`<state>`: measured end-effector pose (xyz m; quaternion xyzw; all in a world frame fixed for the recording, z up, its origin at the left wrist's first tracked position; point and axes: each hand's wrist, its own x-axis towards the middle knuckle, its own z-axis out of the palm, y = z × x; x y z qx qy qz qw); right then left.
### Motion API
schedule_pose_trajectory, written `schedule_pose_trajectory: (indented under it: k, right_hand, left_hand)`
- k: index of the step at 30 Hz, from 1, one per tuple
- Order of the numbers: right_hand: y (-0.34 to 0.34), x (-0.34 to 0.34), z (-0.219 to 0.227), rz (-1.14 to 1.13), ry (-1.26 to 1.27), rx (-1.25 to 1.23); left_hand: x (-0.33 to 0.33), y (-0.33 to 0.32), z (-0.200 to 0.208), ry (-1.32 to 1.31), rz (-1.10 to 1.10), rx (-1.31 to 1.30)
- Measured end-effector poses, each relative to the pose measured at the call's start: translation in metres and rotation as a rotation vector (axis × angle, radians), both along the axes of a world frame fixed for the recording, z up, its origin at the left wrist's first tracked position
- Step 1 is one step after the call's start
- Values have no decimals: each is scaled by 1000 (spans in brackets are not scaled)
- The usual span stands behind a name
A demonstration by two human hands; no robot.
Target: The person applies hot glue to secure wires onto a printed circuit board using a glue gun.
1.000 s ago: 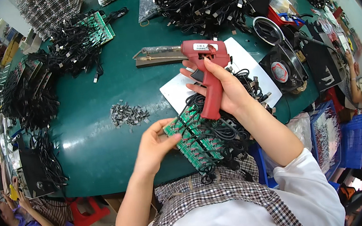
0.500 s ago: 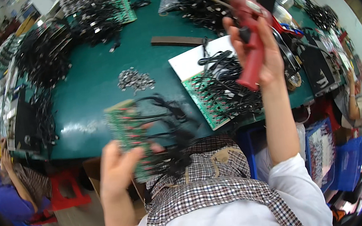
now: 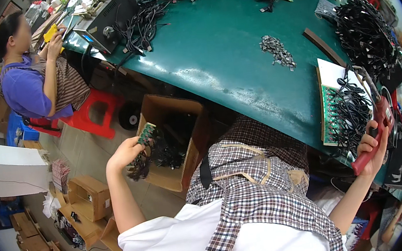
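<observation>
My left hand [image 3: 126, 155] grips a green circuit board panel [image 3: 147, 134] by its edge. Black cables hang from the panel at the opening of a cardboard box [image 3: 167, 177] beside the table, and dark cables show inside. My right hand [image 3: 373, 151] is wrapped round the handle of a red soldering gun [image 3: 382, 119], whose metal tip points up and away over the table's right part. Just left of the gun, another green board panel [image 3: 329, 111] with black cables lies on a white board [image 3: 332, 71].
On the green table [image 3: 210, 38] lie a heap of small metal parts [image 3: 277, 52], a brown bar [image 3: 324, 47] and piles of black cables [image 3: 364, 35]. A black box-shaped device [image 3: 108, 21] stands far left. Near a red stool [image 3: 95, 114] sits another person [image 3: 28, 87]. Cartons [image 3: 88, 197] stand on the floor.
My view has swung to the left. The left hand has carried the cabled board panel off from before my body to the cardboard box. The right hand, still holding the soldering gun, has lowered.
</observation>
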<state>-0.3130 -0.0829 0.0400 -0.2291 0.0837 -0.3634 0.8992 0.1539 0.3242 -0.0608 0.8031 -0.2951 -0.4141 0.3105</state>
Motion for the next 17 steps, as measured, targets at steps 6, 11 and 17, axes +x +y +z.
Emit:
schedule_pose_trajectory:
  k: [6,11,17]
  right_hand:
    - [18,-17,8,-101,7,18]
    - [30,-25,-2,-221,69,43]
    - [58,-33,-6,-373,-86,115]
  left_hand:
    - [15,56,-140,529,584,14]
    - [-10,79,-199,23,341,643]
    - [-5,-93,11,187,-6,232]
